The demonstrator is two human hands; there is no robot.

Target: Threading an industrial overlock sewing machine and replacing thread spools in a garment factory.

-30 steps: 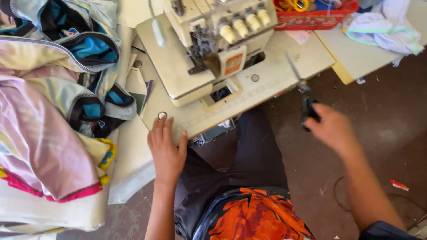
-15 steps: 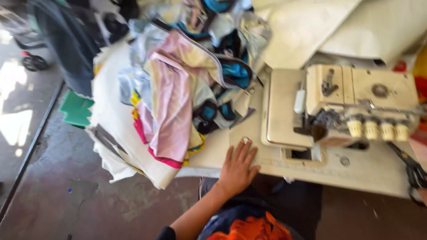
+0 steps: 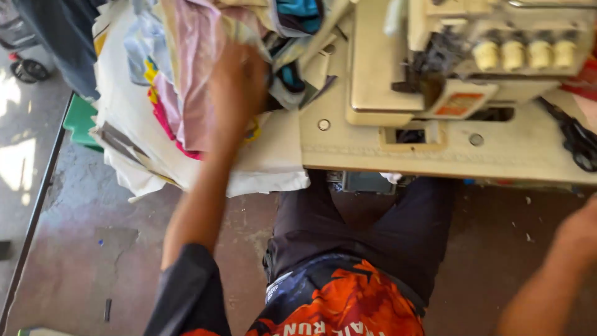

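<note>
Left hand [image 3: 239, 84] has reached from table edge onto the fabric pile [image 3: 180, 93], grip blurred; right hand [image 3: 581, 227] empty-looking, openness unclear.

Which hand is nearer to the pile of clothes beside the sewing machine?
Left. The left hand rests on the pile of clothes. The right hand is far off at the right edge, below the table.

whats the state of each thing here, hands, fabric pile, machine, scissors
left hand: blurred, reaching onto the fabric pile, grip unclear
right hand: at the frame edge, below the table, away from the scissors
fabric pile: heaped, draping over the table edge
sewing machine: upright on the table, no cloth at its needle
scissors: lying flat on the table, unheld
</note>
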